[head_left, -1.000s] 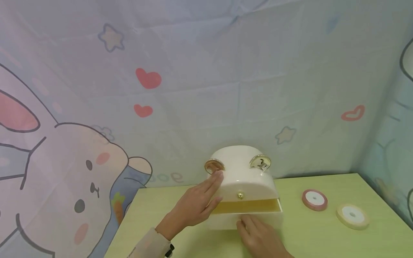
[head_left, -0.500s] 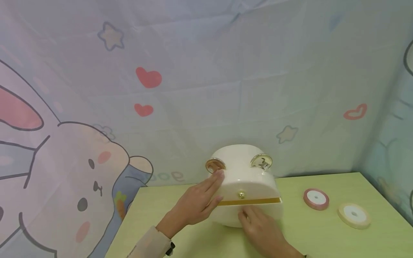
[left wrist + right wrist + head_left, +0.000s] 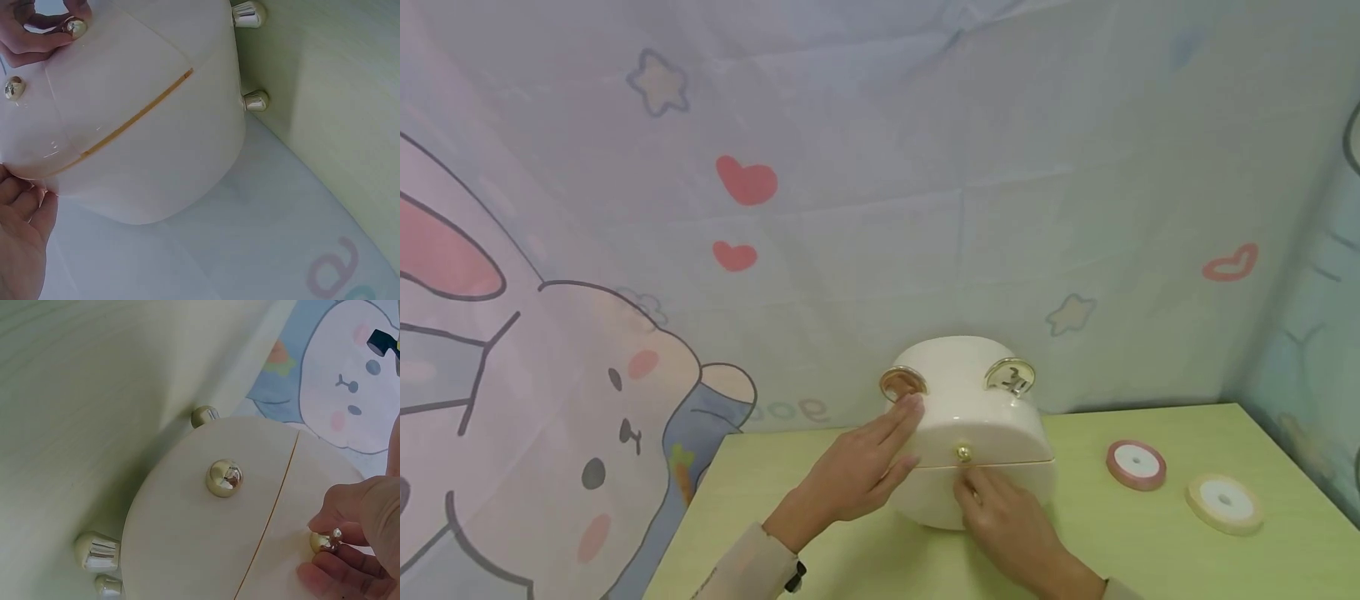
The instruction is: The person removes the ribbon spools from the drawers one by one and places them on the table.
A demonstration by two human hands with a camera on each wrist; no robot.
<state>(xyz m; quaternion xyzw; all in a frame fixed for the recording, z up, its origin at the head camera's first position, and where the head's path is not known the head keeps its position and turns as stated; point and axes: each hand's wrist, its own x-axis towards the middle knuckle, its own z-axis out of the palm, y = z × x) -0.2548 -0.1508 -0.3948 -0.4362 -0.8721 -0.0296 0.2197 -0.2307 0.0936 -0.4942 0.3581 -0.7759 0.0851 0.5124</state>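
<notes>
A glossy white rounded box stands at the back of the table, with two gold round ears on top. Its lower drawer is flush with the upper part, a thin gold line marking the seam. My right hand pinches the drawer's gold knob between thumb and fingers. Just above it sits the upper gold knob, untouched. My left hand rests on the box's upper left side, its fingers extended towards the left ear. In the left wrist view, that hand's fingertips touch the box's edge.
To the right on the green table lie a pink ribbon roll and a cream ribbon roll. Behind the box hangs a printed cloth with a rabbit. Gold feet stick out under the box.
The lower drawer was pulled out, showing a gold-coloured inside, and has slid in until it is closed. My right hand moved with it, away from me. The left hand stayed on the box.
</notes>
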